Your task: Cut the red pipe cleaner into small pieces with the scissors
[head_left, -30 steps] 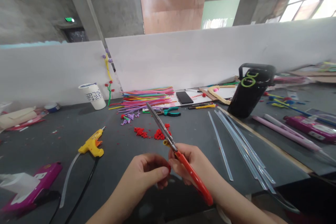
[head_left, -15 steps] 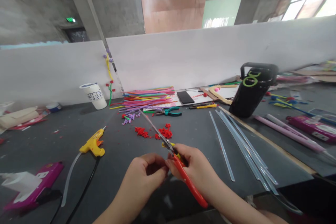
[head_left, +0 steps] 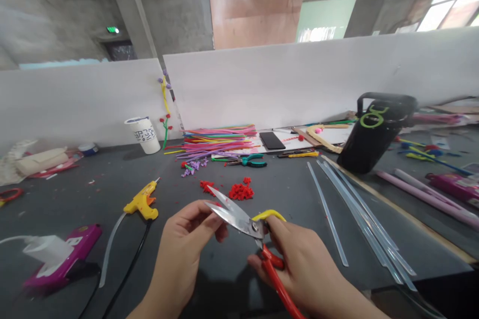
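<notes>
My right hand grips a pair of scissors with one red and one yellow handle. Their blades are spread apart and point to the upper left, the lower blade tip touching or very near my left fingertips. My left hand is closed in a pinch, thumb against forefinger. Whatever lies between those fingers is too small to make out, though a speck of red shows by the fingertip. Beyond the blades lie a pile of short red pipe cleaner pieces and a smaller red pile, partly behind the blade tip.
A yellow glue gun and a purple power strip are on the left. Pipe cleaners, teal pliers and a phone lie at the back. Clear glue sticks and a black bottle stand right.
The scissors have opened and swung their tips toward my left hand. My hands have moved apart, the left one up and leftward. The view has turned slightly left.
</notes>
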Demonstrator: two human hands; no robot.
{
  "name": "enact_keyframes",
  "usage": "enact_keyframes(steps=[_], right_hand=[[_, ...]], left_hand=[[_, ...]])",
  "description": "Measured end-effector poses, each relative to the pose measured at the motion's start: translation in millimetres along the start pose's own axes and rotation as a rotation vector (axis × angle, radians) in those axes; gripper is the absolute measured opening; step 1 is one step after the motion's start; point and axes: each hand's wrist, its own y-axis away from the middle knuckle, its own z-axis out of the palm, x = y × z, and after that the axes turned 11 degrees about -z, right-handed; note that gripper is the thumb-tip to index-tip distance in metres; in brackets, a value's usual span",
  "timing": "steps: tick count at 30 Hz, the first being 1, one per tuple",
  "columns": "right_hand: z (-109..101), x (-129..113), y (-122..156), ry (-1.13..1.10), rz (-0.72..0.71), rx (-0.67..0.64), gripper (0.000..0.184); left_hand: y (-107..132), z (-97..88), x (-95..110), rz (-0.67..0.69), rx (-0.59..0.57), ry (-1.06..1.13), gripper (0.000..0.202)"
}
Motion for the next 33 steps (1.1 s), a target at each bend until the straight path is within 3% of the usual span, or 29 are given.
enact_keyframes(steps=[33], right_hand=[[2.9,0.6,0.8,0.107,-0.046,-0.019,0.031]], left_hand=[[-0.2,0.9,3.0,0.002,-0.016,0.084,0.005]])
